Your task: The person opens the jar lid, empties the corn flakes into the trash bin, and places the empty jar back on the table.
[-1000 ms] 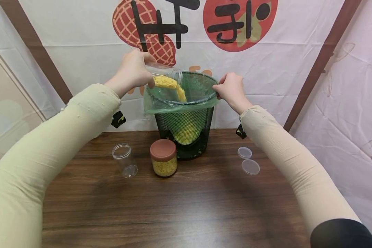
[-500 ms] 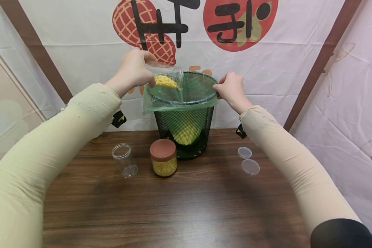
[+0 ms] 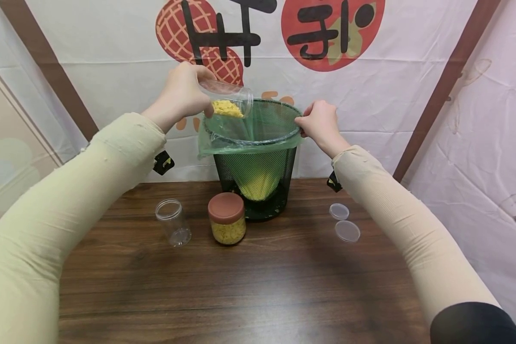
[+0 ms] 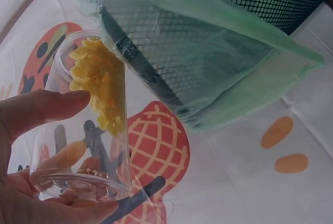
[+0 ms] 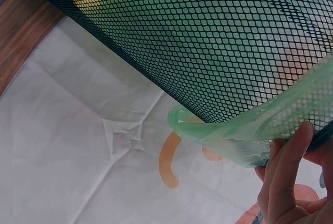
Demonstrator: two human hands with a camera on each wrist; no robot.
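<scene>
My left hand [image 3: 182, 95] grips a clear plastic jar [image 4: 78, 146], tipped on its side with its mouth over the rim of a black mesh wastebasket [image 3: 290, 165]. Small yellow flakes [image 4: 99, 83] lie along the jar's lower wall near the mouth. A green plastic bag [image 3: 249, 148] lines the basket and folds over its rim. At the basket's right side my right hand [image 3: 322, 123] pinches the rim and the bag's edge, as the right wrist view shows from close by. A yellow heap [image 3: 260, 185] shows through the mesh at the bottom of the bag.
In front of the basket stands a jar with a brownish-pink lid [image 3: 226, 217], holding yellow bits. Left of it is an uncovered clear jar [image 3: 174, 223]. Two clear discs [image 3: 347, 231] lie at the right on the wooden table [image 3: 241, 296]. A printed cloth [image 3: 133, 48] hangs behind.
Yellow flakes were falling from the jar into the bag; fewer are left in the jar and none are falling now. The left hand and jar have risen slightly. The right hand stays in place.
</scene>
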